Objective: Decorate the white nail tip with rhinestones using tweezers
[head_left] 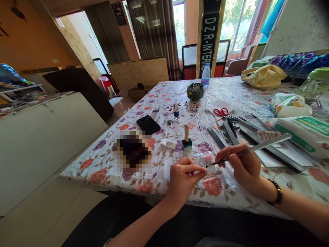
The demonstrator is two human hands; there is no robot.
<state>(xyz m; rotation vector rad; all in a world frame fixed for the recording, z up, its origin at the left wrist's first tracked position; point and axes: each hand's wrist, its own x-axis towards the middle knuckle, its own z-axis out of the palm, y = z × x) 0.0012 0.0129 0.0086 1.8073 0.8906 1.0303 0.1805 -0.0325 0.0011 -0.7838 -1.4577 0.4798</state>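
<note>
You face daylit windows (pixel 238 25) and long dark curtains (pixel 154 34), with a pinkish armchair (pixel 239 61) near the glass, an orange wall (pixel 33 34) to your left and pale floor tiles (pixel 69 209).

The table (pixel 159 175) carries a flowered cloth (pixel 102 154). Near the left edge: a flat black pad (pixel 148 124). Between the near and far edges: a green bottle (pixel 187 143) and, farther back, a blue bottle (pixel 176 113), both upright. Toward the far edge: a dark basket (pixel 195 96) just beside a water bottle (pixel 206 76). Farther from the left edge: red-handled scissors (pixel 218 114) and a wipes pack (pixel 295 132)
</note>
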